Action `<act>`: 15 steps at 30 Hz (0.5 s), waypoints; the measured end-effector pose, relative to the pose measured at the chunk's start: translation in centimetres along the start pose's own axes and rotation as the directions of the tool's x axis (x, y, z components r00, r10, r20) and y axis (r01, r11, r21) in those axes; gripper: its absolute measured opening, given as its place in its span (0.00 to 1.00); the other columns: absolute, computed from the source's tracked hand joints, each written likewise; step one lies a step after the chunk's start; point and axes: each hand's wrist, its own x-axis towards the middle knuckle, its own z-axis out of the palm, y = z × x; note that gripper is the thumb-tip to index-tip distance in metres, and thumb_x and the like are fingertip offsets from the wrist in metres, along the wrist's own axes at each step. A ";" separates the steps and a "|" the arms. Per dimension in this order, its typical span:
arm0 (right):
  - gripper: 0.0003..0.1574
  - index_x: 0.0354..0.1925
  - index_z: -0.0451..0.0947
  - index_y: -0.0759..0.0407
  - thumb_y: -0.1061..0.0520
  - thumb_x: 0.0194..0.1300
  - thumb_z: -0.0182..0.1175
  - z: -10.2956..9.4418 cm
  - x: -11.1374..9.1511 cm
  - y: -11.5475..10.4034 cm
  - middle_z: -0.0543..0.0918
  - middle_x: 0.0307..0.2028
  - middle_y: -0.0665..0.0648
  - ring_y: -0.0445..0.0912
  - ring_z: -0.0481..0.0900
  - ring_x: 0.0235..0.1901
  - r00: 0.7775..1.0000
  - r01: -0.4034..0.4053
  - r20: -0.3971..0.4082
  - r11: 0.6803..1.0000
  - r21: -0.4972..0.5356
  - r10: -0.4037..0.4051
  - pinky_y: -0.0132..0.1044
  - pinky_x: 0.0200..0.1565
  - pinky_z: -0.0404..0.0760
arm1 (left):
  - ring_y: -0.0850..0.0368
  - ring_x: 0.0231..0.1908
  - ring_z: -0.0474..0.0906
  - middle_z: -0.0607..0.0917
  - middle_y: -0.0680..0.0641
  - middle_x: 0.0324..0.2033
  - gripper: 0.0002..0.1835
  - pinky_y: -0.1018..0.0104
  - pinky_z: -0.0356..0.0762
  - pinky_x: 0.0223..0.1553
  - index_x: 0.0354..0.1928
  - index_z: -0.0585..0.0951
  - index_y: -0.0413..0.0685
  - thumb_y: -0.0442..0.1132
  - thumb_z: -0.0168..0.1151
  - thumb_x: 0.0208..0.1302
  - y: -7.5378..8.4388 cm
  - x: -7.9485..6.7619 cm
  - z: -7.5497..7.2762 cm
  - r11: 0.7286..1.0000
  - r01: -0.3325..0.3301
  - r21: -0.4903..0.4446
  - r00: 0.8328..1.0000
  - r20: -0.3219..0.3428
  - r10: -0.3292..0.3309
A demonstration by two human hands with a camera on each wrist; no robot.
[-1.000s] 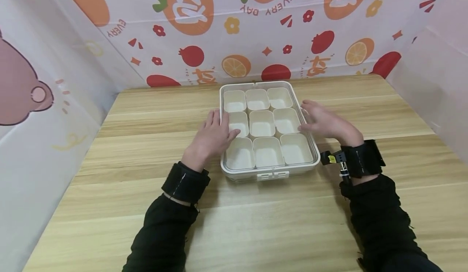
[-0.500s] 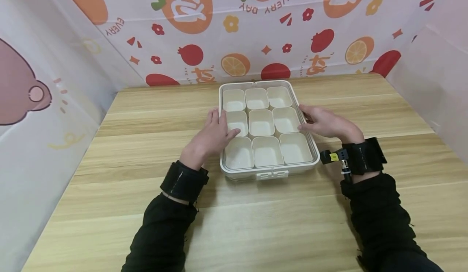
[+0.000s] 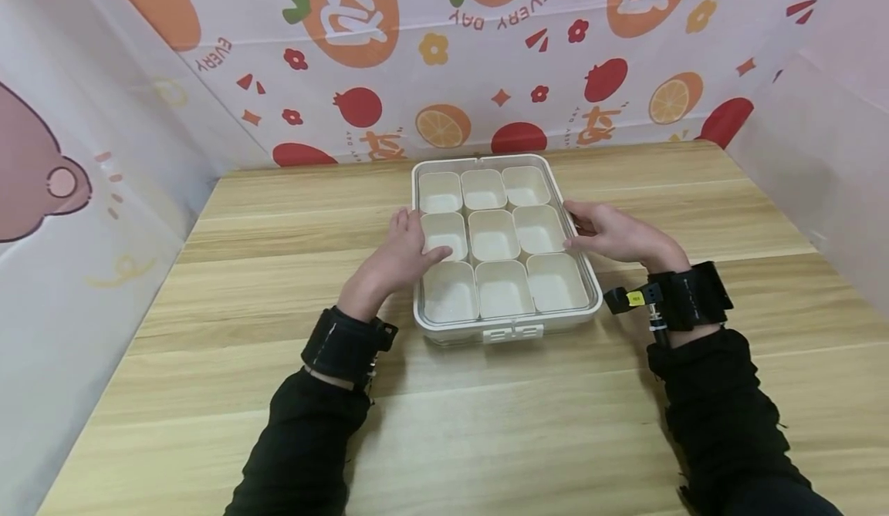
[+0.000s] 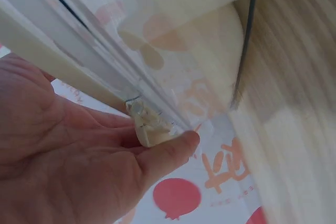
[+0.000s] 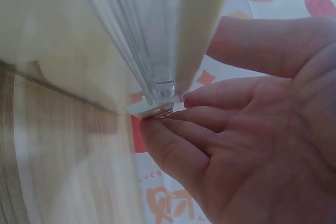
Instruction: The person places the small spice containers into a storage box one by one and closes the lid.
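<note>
A clear storage box with a cream-rimmed lid (image 3: 593, 300) stands upright on the table, holding several square cream cups (image 3: 495, 234) in rows. My left hand (image 3: 389, 265) is at its left side, thumb over the lid's edge. In the left wrist view, its fingers touch a cream side latch (image 4: 149, 129), which sticks out from the wall. On the opposite side, my right hand (image 3: 618, 234) rests its thumb on the rim. Its fingers curl under another latch (image 5: 152, 109), seen tilted outward in the right wrist view. The fingertips are partly hidden in the head view.
The wooden table (image 3: 278, 284) extends around the box. A fruit-printed cloth (image 3: 486, 53) hangs behind the table's back edge, and pale cloth (image 3: 118, 153) covers the left side. Another latch (image 3: 512, 334) lies on the box's front.
My right fingers have drawn down and in along the box's right side. Left fingers have shifted slightly toward the left edge, thumb still over the lid. The box stays on the table.
</note>
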 end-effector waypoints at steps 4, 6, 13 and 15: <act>0.37 0.63 0.47 0.75 0.68 0.61 0.52 0.1 -0.1 0.2 0.62 0.59 0.71 0.53 0.60 0.58 1.000 0.003 0.003 1.000 0.028 -0.003 0.51 0.53 0.67 | 0.44 0.63 0.43 0.45 0.29 0.64 0.43 0.50 0.47 0.63 0.65 0.38 0.31 0.46 0.53 0.64 -0.6 0.2 0.2 0.989 -0.019 -0.146 1.000 0.020 0.022; 0.38 0.63 0.46 0.75 0.68 0.61 0.53 0.1 -0.1 0.2 0.61 0.60 0.71 0.53 0.59 0.58 1.000 0.002 0.004 1.000 0.031 -0.002 0.51 0.53 0.67 | 0.47 0.63 0.45 0.47 0.31 0.65 0.43 0.51 0.48 0.63 0.65 0.37 0.33 0.45 0.53 0.64 -0.8 0.2 0.3 0.979 -0.024 -0.204 0.999 0.030 0.030; 0.37 0.63 0.47 0.75 0.68 0.60 0.53 0.0 -0.1 0.5 0.62 0.60 0.72 0.53 0.60 0.58 1.000 0.022 -0.003 1.000 0.009 -0.022 0.50 0.51 0.68 | 0.50 0.62 0.48 0.50 0.34 0.65 0.43 0.52 0.50 0.62 0.66 0.36 0.35 0.44 0.53 0.64 -0.8 0.1 0.2 0.968 -0.034 -0.248 0.998 0.039 0.045; 0.38 0.63 0.47 0.75 0.68 0.60 0.54 -0.1 -0.1 0.5 0.61 0.60 0.71 0.53 0.60 0.58 1.000 0.021 -0.007 1.000 0.003 -0.021 0.49 0.51 0.68 | 0.50 0.62 0.47 0.48 0.34 0.65 0.44 0.52 0.49 0.63 0.66 0.34 0.35 0.44 0.53 0.64 -0.8 0.1 0.2 0.970 -0.029 -0.242 0.998 0.045 0.041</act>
